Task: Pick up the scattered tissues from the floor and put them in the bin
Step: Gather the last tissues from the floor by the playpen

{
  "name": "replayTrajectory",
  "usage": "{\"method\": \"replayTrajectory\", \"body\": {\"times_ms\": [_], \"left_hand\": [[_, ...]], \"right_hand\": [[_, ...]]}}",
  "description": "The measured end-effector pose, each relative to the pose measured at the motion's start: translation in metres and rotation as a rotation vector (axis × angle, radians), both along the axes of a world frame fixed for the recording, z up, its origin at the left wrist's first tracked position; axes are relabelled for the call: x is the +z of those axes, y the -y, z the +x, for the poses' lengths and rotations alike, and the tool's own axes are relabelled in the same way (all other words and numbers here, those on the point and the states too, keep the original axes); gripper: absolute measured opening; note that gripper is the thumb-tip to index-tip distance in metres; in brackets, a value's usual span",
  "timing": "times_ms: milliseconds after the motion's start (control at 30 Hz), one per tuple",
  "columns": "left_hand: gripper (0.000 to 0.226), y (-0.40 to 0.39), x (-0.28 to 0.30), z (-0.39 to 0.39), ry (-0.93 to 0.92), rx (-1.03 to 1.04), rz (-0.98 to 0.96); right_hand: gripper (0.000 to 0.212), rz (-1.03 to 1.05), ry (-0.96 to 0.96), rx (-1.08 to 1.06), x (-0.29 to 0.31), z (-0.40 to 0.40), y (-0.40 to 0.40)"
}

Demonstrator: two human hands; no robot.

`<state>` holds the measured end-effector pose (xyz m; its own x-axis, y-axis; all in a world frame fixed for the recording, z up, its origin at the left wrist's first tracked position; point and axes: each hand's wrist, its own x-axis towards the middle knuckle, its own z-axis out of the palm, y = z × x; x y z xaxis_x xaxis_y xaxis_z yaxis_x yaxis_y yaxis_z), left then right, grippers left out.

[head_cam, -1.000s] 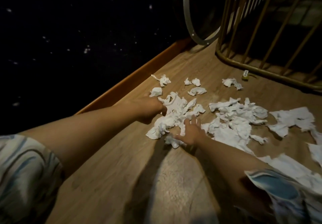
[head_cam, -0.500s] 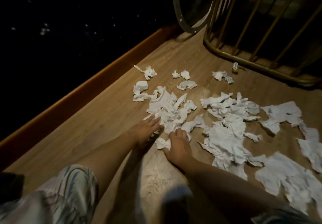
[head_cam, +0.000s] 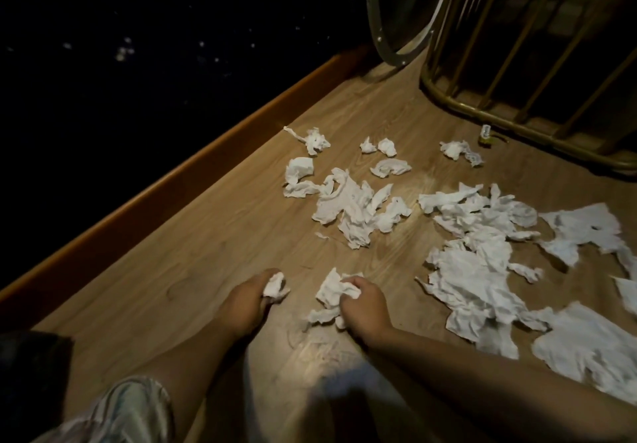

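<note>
We look down on a wooden floor (head_cam: 213,270) strewn with white tissues (head_cam: 355,206), dimly lit. Along the left runs an orange-brown skirting board (head_cam: 193,166), and beyond it everything is dark with a few pale specks. At the far right stands a brass-coloured barred frame (head_cam: 489,111) with a curved base rail; just left of it a metal hoop (head_cam: 379,28) leans or stands on the floor. A small yellowish object with a white label (head_cam: 486,134) lies on the floor right beside the frame's base rail. We cannot make out a bin, so we cannot say what any container holds.

The tissues lie in loose groups: small crumpled balls furthest from us, a tangled heap in the middle, and a wider spread of flatter torn sheets (head_cam: 479,270) to the right, reaching the edge of view. Nothing lies between our hands and the middle heap but bare floor.

Our left hand (head_cam: 246,299) is closed around a small crumpled wad (head_cam: 275,285) that pokes out between thumb and fingers. Our right hand (head_cam: 362,304) is curled shut on a larger crumpled piece (head_cam: 332,291), which trails down to the floor on its left side. The hands sit near each other, apart, low over the floor. A patterned sleeve (head_cam: 127,408) shows at bottom left.
</note>
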<state>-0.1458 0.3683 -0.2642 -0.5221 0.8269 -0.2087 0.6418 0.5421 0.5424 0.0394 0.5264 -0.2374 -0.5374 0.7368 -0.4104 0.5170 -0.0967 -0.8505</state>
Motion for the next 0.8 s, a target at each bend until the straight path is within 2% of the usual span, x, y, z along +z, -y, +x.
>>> {"method": "replayTrajectory", "body": {"times_ms": [67,167,267,333,433,533,600,667,700,800], "left_hand": [[0.054,0.006,0.007,-0.005,0.034,0.094,-0.006],[0.064,-0.001,0.026,-0.002,0.057,0.257,-0.037],[0.069,-0.011,0.039,0.001,0.061,0.368,0.052],[0.057,-0.018,0.042,0.000,0.076,0.438,0.103],[0.039,-0.032,0.049,0.006,0.092,0.533,0.136],[0.044,-0.044,0.054,0.009,0.219,0.626,0.150],[0.048,-0.048,0.058,0.013,0.280,0.658,0.138],[0.046,-0.050,0.057,0.019,0.259,0.607,0.147],[0.045,-0.050,0.056,0.022,0.240,0.574,0.160],[0.041,-0.049,0.048,0.023,0.275,0.465,0.130]], "right_hand": [[0.035,0.042,0.056,0.019,0.000,0.000,-0.008],[0.042,0.296,0.228,0.181,-0.001,0.005,-0.027],[0.052,0.474,0.389,0.282,-0.004,0.008,-0.040],[0.056,0.554,0.469,0.324,-0.004,0.007,-0.039],[0.051,0.670,0.507,0.366,-0.004,0.008,-0.030],[0.054,0.724,0.479,0.425,-0.007,0.007,-0.018],[0.069,0.706,0.506,0.471,-0.010,0.005,-0.009],[0.080,0.702,0.536,0.498,-0.014,0.002,-0.004],[0.077,0.726,0.534,0.511,-0.015,0.001,-0.002],[0.050,0.779,0.419,0.566,-0.024,-0.001,-0.004]]}}
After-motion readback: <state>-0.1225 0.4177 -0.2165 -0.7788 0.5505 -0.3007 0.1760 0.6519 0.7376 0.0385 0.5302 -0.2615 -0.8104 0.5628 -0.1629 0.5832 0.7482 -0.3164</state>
